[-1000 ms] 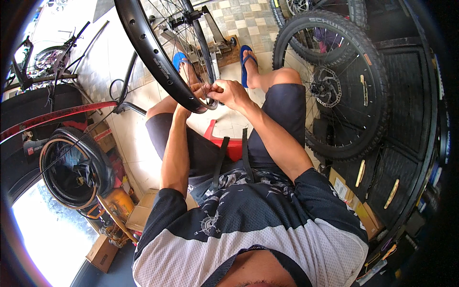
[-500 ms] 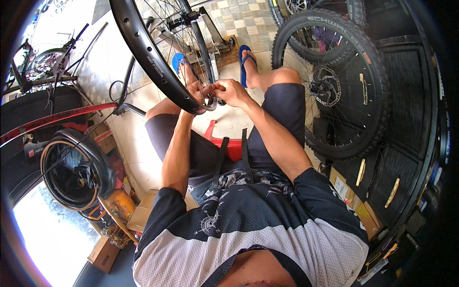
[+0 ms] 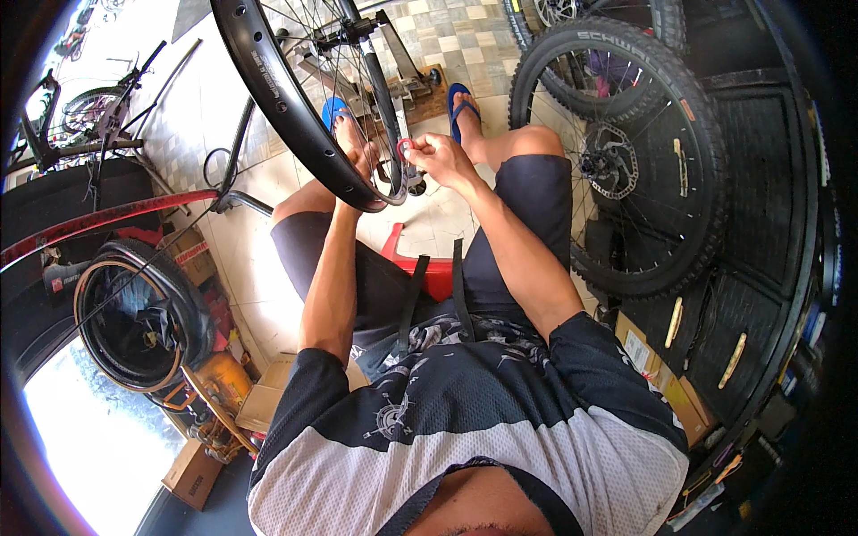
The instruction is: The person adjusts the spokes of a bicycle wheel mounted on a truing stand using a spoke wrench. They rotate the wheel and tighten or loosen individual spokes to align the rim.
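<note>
Head view: bare black rim (image 3: 295, 116) (spoked, tireless) mounted in truing stand (image 3: 402, 71). Left hand (image 3: 362, 161) clasped around rim's lower edge. Right hand (image 3: 442, 156) just beside rim, pinching small red spoke tool (image 3: 404, 146). Tired wheel (image 3: 626, 161) right of rim, well apart.

bare rims: one (image 3: 286, 98)
tyred wheels: two, (image 3: 626, 161) and (image 3: 134, 313)
blue sandals: two, (image 3: 460, 103) and (image 3: 332, 112)
cardboard boxes: two, (image 3: 192, 473) and (image 3: 264, 402)
red stools: one (image 3: 429, 268)

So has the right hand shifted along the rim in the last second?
No. The right hand stays by the black rim's lowest stretch, just above the red stool, pinching a small red tool.
</note>
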A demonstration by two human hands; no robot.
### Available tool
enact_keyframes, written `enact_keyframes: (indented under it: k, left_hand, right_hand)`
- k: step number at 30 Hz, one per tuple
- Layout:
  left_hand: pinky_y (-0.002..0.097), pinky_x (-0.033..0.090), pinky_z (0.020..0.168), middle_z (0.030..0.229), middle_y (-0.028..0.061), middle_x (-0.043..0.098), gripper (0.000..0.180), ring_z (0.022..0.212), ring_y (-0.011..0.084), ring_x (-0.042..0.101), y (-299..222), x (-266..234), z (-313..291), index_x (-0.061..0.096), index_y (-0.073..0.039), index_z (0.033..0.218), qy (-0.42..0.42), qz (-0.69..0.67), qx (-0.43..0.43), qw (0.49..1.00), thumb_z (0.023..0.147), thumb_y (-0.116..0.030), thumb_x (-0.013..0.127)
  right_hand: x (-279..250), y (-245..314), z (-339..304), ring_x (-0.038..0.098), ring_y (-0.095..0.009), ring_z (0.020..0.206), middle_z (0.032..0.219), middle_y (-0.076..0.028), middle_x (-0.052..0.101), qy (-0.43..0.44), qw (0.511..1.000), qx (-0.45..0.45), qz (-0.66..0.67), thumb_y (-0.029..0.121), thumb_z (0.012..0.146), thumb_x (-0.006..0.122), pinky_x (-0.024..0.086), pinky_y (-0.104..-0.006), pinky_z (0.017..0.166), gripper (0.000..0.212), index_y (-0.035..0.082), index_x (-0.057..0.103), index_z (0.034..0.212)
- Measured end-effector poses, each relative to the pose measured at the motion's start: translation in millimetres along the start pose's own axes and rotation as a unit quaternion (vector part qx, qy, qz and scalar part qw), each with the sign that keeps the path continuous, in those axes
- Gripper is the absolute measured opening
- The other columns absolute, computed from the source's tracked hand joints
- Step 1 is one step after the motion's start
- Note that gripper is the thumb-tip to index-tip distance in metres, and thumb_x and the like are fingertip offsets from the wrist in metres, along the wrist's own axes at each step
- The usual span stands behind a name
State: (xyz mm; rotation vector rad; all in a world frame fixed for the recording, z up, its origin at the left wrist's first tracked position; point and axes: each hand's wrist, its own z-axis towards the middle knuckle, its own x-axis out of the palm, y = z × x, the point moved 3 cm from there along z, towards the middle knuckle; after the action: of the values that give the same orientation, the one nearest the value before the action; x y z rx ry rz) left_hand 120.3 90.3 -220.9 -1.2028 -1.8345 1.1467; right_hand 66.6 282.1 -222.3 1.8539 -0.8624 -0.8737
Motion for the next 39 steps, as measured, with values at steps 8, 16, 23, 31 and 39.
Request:
enact_keyframes:
  k: [8,16,23,31,39]
  left_hand:
    - [0.0217,0.036,0.046,0.070,-0.0040,0.057,0.035,0.053,0.0049,0.048,14.8,3.7,7.1,0.068,-0.005,0.120,0.088,0.065,-0.044,0.993,0.099,-0.034,0.067]
    - [0.0220,0.041,0.050,0.077,0.0005,0.066,0.035,0.059,0.0082,0.060,34.4,-3.6,24.7,0.071,-0.001,0.112,0.102,0.150,-0.018,0.983,0.099,-0.033,0.067]
    - [0.0225,0.042,0.052,0.079,0.0022,0.069,0.038,0.061,0.0078,0.060,17.3,3.4,13.2,0.071,0.000,0.111,0.118,0.129,0.026,0.984,0.098,-0.036,0.068]
    - [0.0202,0.038,0.048,0.073,-0.0017,0.064,0.039,0.057,0.0045,0.053,7.1,-12.5,4.7,0.072,-0.007,0.100,0.177,0.135,-0.126,0.967,0.094,-0.046,0.071]
    - [0.0247,0.039,0.048,0.077,0.0013,0.066,0.037,0.057,0.0089,0.056,22.3,-12.3,13.6,0.067,-0.004,0.099,0.140,0.240,-0.055,0.959,0.094,-0.040,0.072]
  right_hand:
    - [16.2,-13.4,4.9,0.071,-0.019,0.075,0.085,-0.013,0.075,-0.008,0.996,-0.014,-0.088,0.035,0.085,0.075,0.053,-0.0322,0.068,0.035,0.001,0.072,0.096]
    - [18.1,-13.6,3.2,0.072,-0.021,0.075,0.084,-0.013,0.075,-0.030,0.994,-0.011,-0.106,0.034,0.084,0.074,0.054,-0.0334,0.068,0.035,0.001,0.072,0.095]
    - [17.2,6.7,-5.9,0.071,-0.020,0.073,0.082,-0.013,0.075,0.009,0.997,-0.026,-0.069,0.036,0.083,0.075,0.053,-0.0338,0.067,0.037,0.000,0.072,0.093]
    - [19.5,21.3,-13.9,0.072,-0.031,0.079,0.084,-0.013,0.075,-0.003,0.992,-0.050,-0.115,0.039,0.084,0.072,0.055,-0.0419,0.071,0.032,0.008,0.074,0.093]
    - [22.0,-5.4,-2.0,0.073,-0.029,0.080,0.088,-0.015,0.075,0.043,0.998,-0.049,-0.009,0.029,0.087,0.070,0.055,-0.0385,0.071,0.027,0.006,0.075,0.099]
